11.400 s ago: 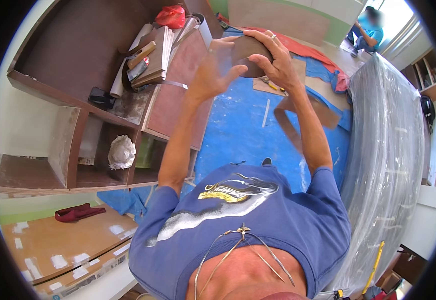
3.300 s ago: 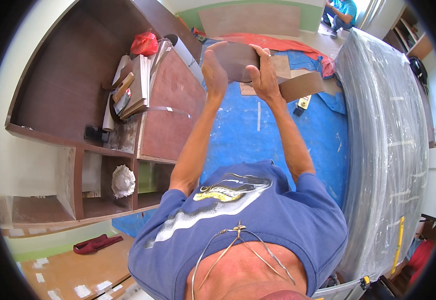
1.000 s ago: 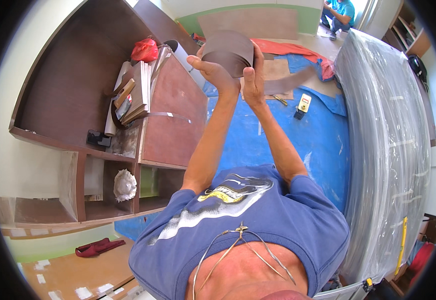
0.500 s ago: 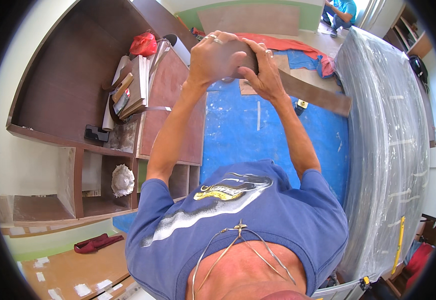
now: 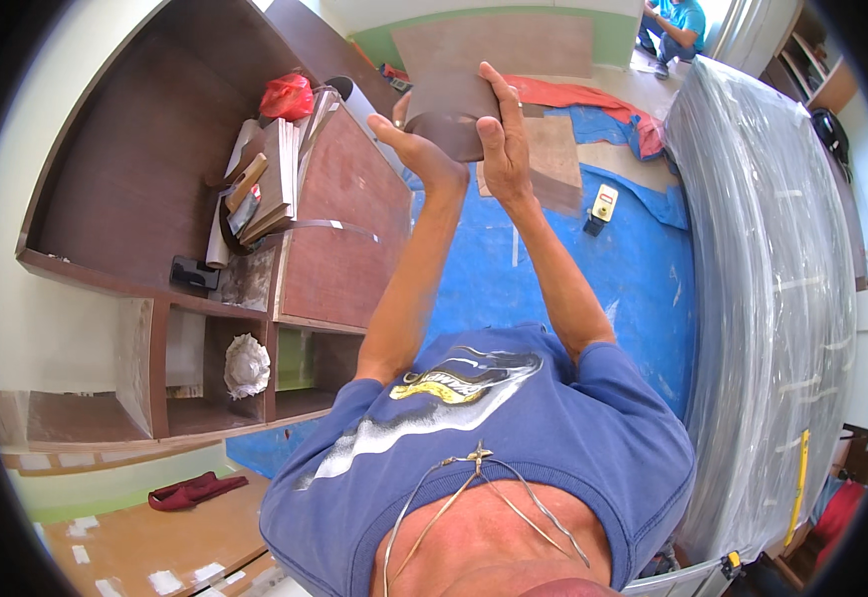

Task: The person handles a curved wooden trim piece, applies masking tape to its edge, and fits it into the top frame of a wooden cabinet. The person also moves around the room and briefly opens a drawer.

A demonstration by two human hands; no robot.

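Observation:
Both my hands hold up a curved sheet of brown veneer (image 5: 454,99) in front of me, above the blue tarp (image 5: 514,269). My left hand (image 5: 409,149) supports its lower left edge with the palm under it. My right hand (image 5: 502,129) grips its right side, fingers spread along the face. The sheet bends over between the two hands. Beneath it on the tarp lie flat brown board pieces (image 5: 553,159).
A dark brown shelf unit (image 5: 155,199) stands at left, with stacked wood strips (image 5: 265,189), a red bag (image 5: 290,95) and a white roll. A plastic-wrapped mattress (image 5: 772,298) fills the right. A small white tool (image 5: 603,204) lies on the tarp. Another person (image 5: 673,25) crouches far back.
My left hand has come off the top of the sheet and dropped to its lower left edge. The sheet now sits a little further right and more upright.

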